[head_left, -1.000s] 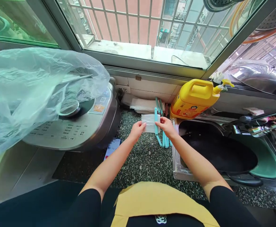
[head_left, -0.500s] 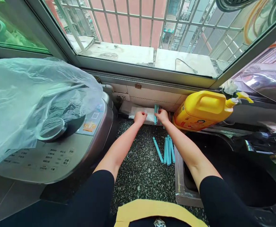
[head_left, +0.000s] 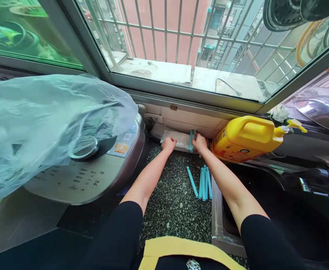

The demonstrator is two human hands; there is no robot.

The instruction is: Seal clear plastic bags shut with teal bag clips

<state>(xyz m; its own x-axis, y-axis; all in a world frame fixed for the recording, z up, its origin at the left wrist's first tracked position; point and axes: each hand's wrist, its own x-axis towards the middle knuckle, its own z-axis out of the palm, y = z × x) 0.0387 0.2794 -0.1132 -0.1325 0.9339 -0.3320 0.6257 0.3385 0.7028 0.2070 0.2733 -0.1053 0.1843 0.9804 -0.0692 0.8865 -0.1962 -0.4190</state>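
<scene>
At the back of the counter, against the tiled wall, lies a clear plastic bag (head_left: 181, 140) with pale contents I cannot make out. My left hand (head_left: 169, 144) is closed in a pinch at the bag's left front part. On the right, my right hand (head_left: 200, 143) has its fingers closed on a teal bag clip (head_left: 191, 141), which stands crosswise at the bag's right end. Whether the clip is fastened round the plastic is too small to tell. Several more teal clips (head_left: 204, 183) lie loosely together on the counter nearer me, with a single clip (head_left: 192, 182) slightly apart on their left.
A grey appliance (head_left: 96, 180) under a translucent plastic sheet (head_left: 40, 108) fills the left side. A yellow pump jug (head_left: 243, 138) leans at the back right, beside the dark sink (head_left: 271, 213). A barred window rises behind the speckled counter (head_left: 170, 210).
The camera has turned slightly, so the scene sits a little further right and lower. Both hands stay at the bag, now slightly further apart, the right one still on its clip.
</scene>
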